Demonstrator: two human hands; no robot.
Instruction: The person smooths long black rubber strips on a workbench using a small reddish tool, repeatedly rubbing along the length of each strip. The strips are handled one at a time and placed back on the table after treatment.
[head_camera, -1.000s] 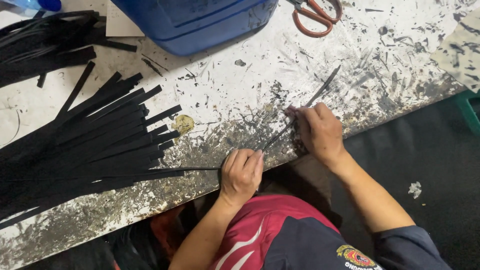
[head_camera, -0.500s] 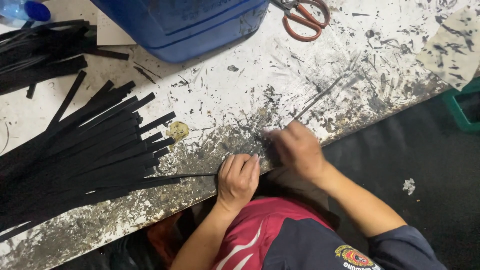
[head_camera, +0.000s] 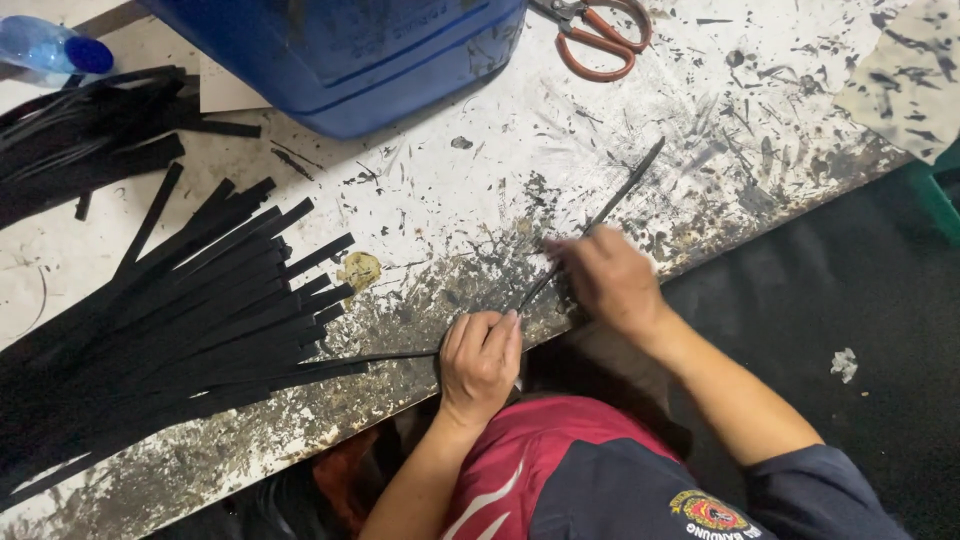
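Single view, head-mounted, looking steeply down. Wearer's torso sits at the bottom edge, so the far side of the paint-stained white table (head_camera: 450, 210) lies toward the top. Table edge runs diagonally, lower left to upper right. Close range: both forearms fill the lower middle; dark floor (head_camera: 830, 290) shows right. No second view to overlap.

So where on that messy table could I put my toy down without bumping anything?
The barest patch is the paint-stained tabletop between the blue container, the scissors and the thin strip under the right hand. A smaller gap lies by the stained rag. The left side is crowded with black strips, and the left hand is at the near edge.
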